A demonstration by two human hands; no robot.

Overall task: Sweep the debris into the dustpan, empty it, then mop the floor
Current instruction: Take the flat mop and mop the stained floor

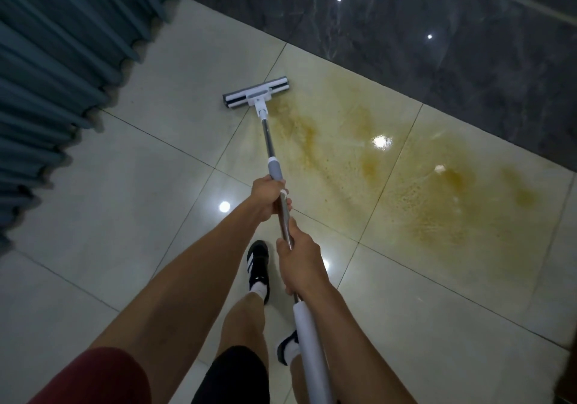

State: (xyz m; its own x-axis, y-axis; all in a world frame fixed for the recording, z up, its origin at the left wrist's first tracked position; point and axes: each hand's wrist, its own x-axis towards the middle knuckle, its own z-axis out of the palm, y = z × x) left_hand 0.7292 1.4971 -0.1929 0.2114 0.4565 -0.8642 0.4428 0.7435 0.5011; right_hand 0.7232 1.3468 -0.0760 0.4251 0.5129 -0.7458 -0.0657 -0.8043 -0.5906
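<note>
A flat mop with a white and grey head [256, 92] rests on the cream tiled floor [131, 191], at the left end of a wide yellow-brown wet stain [406, 185]. Its metal pole [269, 141] runs back toward me. My left hand [268, 199] grips the pole just below the grey collar. My right hand [298, 260] grips the pole lower down, above the white end grip [309, 335]. No dustpan or broom is in view.
Blue-grey pleated curtains [59, 69] hang along the left side. A dark glossy marble wall [437, 35] runs along the far and right side. My feet in black shoes [258, 266] stand on the tiles below the pole.
</note>
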